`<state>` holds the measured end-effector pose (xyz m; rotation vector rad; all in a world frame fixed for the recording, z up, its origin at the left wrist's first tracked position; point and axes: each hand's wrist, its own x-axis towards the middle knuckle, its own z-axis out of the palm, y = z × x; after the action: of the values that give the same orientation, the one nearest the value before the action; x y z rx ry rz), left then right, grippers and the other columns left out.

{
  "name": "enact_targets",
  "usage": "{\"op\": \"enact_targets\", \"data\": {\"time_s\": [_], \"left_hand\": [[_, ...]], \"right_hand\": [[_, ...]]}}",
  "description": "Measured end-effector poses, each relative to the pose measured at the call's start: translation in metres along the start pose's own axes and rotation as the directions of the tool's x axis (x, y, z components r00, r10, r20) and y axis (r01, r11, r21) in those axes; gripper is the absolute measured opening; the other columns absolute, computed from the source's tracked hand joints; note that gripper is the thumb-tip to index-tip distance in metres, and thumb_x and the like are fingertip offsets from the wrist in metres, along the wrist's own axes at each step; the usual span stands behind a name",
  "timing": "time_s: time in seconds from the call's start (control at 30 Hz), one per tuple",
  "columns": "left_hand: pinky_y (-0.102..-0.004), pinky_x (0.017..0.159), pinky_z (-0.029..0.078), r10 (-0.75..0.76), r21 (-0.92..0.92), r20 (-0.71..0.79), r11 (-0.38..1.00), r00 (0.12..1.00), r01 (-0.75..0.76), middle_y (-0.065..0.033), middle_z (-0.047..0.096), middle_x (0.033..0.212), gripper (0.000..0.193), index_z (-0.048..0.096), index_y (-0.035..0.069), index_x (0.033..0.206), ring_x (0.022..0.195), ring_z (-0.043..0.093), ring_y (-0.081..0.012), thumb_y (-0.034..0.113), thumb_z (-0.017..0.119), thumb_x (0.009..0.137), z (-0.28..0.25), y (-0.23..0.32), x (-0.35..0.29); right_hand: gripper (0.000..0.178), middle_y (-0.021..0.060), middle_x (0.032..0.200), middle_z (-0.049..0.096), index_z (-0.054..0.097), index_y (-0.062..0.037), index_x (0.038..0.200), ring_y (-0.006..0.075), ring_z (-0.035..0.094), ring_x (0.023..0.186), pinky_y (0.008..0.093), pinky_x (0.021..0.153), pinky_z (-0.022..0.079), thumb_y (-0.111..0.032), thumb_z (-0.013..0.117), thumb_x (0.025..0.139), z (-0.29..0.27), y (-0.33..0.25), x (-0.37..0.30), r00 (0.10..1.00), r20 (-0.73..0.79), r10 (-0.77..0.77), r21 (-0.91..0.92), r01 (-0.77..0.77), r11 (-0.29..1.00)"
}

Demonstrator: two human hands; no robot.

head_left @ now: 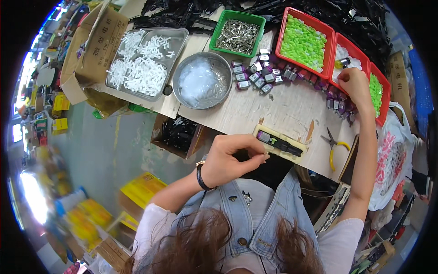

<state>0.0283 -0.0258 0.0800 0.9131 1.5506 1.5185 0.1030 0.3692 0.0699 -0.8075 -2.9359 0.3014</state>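
My left hand [235,157], with a dark band at the wrist, is closed in a pinch beside a cream holder [299,158] near the table's front edge. Whatever is between its fingertips is too small to make out. In the holder lies a black plastic housing [286,145] with a small purple-ended motor [263,136] and a bit of light green at its left part. Stretched to the far right, my right hand [356,86] has its fingers pinched together at the red bin of white parts [351,54]. Its fingertips' contents are hidden.
Small motors [260,75] lie in a heap before a green bin of metal pins [237,34] and a red bin of light green parts [303,41]. A metal bowl [202,80] and a tray of white parts [141,64] stand left. Yellow-handled pliers [335,146] lie right.
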Motion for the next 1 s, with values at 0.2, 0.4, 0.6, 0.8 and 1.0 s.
{"op": "enact_targets", "data": {"time_s": [0.2, 0.4, 0.6, 0.8, 1.0], "left_hand": [[-0.0289, 0.075, 0.059, -0.227, -0.503, 0.125, 0.825, 0.966, 0.259, -0.0118, 0.068, 0.091, 0.01, 0.062, -0.005, 0.096, 0.084, 0.069, -0.0169, 0.0, 0.067, 0.089, 0.025, -0.005, 0.005], [-0.027, 0.07, 0.06, -0.34, -0.548, 0.191, 0.741, 0.921, 0.388, -0.01, 0.069, 0.087, 0.011, 0.063, -0.004, 0.095, 0.079, 0.07, -0.0157, 0.004, 0.069, 0.089, 0.026, -0.017, 0.005], [-0.0253, 0.066, 0.059, -0.348, -0.532, 0.237, 0.734, 0.907, 0.421, -0.0126, 0.071, 0.083, 0.015, 0.065, -0.005, 0.092, 0.072, 0.07, -0.0151, 0.006, 0.073, 0.086, 0.019, -0.018, -0.006], [-0.0219, 0.062, 0.055, -0.355, -0.489, 0.271, 0.75, 0.895, 0.445, -0.0104, 0.071, 0.08, 0.016, 0.067, -0.004, 0.089, 0.069, 0.071, -0.014, 0.008, 0.075, 0.084, 0.014, -0.02, -0.014], [-0.0225, 0.062, 0.056, -0.404, -0.528, 0.306, 0.681, 0.862, 0.507, -0.0103, 0.071, 0.081, 0.014, 0.067, -0.003, 0.09, 0.069, 0.07, -0.0132, 0.009, 0.073, 0.086, 0.015, -0.02, -0.017]], "right_hand": [[0.016, 0.0176, 0.08, 0.071, 0.072, -0.0005, 0.088, 0.0277, 0.071, 0.075, 0.0349, 0.071, 0.055, -0.007, 0.069, 0.074, -0.005, 0.003, -0.007, 0.99, -0.135, -0.033, -0.004, 0.033, 0.999], [0.009, 0.0082, 0.086, 0.071, 0.069, 0.0039, 0.091, 0.0124, 0.068, 0.078, 0.0252, 0.073, 0.054, 0.003, 0.068, 0.083, 0.01, -0.141, -0.163, 0.974, 0.225, 0.016, 0.918, -0.217, 0.333], [0.012, 0.0122, 0.093, 0.073, 0.069, 0.0058, 0.094, 0.0126, 0.069, 0.08, 0.0237, 0.073, 0.055, 0.009, 0.066, 0.083, 0.028, -0.175, -0.206, 0.981, 0.115, 0.155, 0.957, -0.152, 0.248], [0.012, 0.0142, 0.094, 0.072, 0.067, 0.0068, 0.094, 0.0151, 0.07, 0.083, 0.0265, 0.076, 0.057, 0.011, 0.066, 0.083, 0.037, -0.181, -0.22, 0.99, 0.021, 0.142, 0.966, -0.057, 0.253], [0.015, 0.0134, 0.094, 0.073, 0.068, 0.0063, 0.095, 0.0168, 0.071, 0.085, 0.0266, 0.077, 0.057, 0.011, 0.068, 0.08, 0.037, -0.178, -0.223, 0.959, -0.278, -0.049, 0.775, 0.254, 0.579]]}}
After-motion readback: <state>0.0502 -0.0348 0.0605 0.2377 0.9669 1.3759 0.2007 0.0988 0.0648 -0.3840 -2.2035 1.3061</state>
